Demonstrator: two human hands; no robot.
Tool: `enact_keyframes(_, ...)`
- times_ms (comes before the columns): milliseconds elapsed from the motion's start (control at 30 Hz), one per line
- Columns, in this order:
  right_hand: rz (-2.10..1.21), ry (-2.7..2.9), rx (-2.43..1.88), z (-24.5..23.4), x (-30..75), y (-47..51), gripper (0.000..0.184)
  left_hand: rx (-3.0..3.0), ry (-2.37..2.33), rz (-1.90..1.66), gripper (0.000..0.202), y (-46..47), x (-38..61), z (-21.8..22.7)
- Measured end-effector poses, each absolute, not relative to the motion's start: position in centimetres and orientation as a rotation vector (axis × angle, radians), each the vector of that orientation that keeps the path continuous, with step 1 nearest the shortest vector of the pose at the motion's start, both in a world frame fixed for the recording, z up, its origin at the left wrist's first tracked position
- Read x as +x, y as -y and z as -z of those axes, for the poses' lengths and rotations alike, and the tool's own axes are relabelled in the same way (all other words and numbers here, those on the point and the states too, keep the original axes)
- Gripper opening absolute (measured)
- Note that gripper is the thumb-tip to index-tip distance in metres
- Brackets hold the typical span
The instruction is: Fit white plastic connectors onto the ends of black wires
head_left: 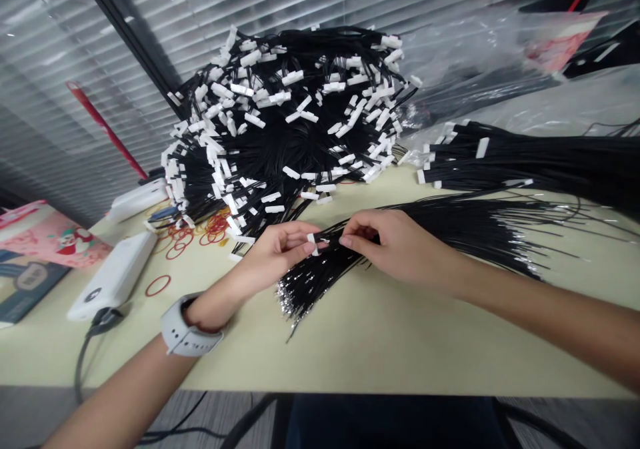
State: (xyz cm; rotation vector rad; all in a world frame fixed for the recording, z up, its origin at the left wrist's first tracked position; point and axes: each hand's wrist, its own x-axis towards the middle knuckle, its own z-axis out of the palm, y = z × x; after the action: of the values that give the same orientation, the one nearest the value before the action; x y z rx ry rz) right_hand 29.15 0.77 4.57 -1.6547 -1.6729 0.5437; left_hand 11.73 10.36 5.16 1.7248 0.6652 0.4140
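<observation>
Between the thumb and fingers of my left hand is a small white connector. My right hand is closed in a pinch just to its right, with thin black wire at the fingertips; exactly which wire it grips is hard to make out. Under both hands lies a loose bundle of black wires with shiny metal terminals at its ends. Behind my hands rises a large heap of black cables with white connectors on their ends.
Red and yellow rubber bands lie left of the heap. A white power bank with a plugged cable and a pink patterned bag are at the left. More connector cables and clear plastic bags occupy the right back. Window blinds stand behind.
</observation>
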Motion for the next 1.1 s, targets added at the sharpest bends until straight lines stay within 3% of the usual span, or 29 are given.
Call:
enact_keyframes(300, -0.488, 1.728, -1.686, -4.45, 29.2, -0.75, 0.02, 1.695, -0.692, -0.406, 0.016, -10.38, 11.67, -5.12)
enact_keyframes(567, -0.221, 1.915, -1.546, -3.91, 29.14, -0.77, 0.017, 1.674, -0.701, -0.404, 0.019, -10.3, 11.65, -5.21)
enact_keyframes(1100, -0.235, 1.946, -1.53, -3.94, 28.97, -0.76, 0.017, 1.674, -0.709, -0.409, 0.018, -10.26, 11.66, -5.12)
